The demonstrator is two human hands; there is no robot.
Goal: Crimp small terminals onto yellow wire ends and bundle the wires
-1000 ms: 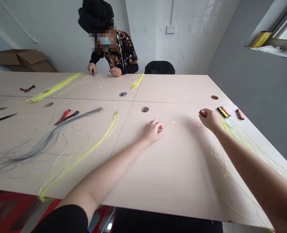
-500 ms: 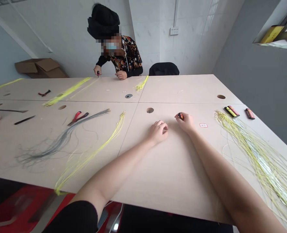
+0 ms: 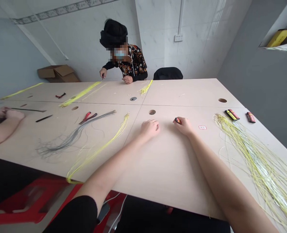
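In the head view, my right hand [image 3: 182,125] is closed around a small dark and red lighter [image 3: 178,120] at the middle of the table [image 3: 162,168]. My left hand [image 3: 149,128] rests on the table to its left, fingers curled together; whether they pinch something is too small to tell. Left of it lie a thin bundle of yellow wires [image 3: 109,140] and a bundle of grey wires [image 3: 79,131]. A larger yellow wire bundle [image 3: 245,145] is spread on the right, below two lighters [image 3: 232,115]. A small label [image 3: 202,127] lies right of my right hand.
Red-handled pliers [image 3: 88,118] and a black strip [image 3: 44,118] lie on the left. Another person's hands [image 3: 11,115] are at the far left. Across the table a person [image 3: 136,61] leans over yellow wires [image 3: 81,93]. A round hole [image 3: 152,112] is beyond my left hand.
The camera view has shifted, bringing the hands at the far left more into sight. My left hand has moved left, away from my right hand, which still holds the lighter.
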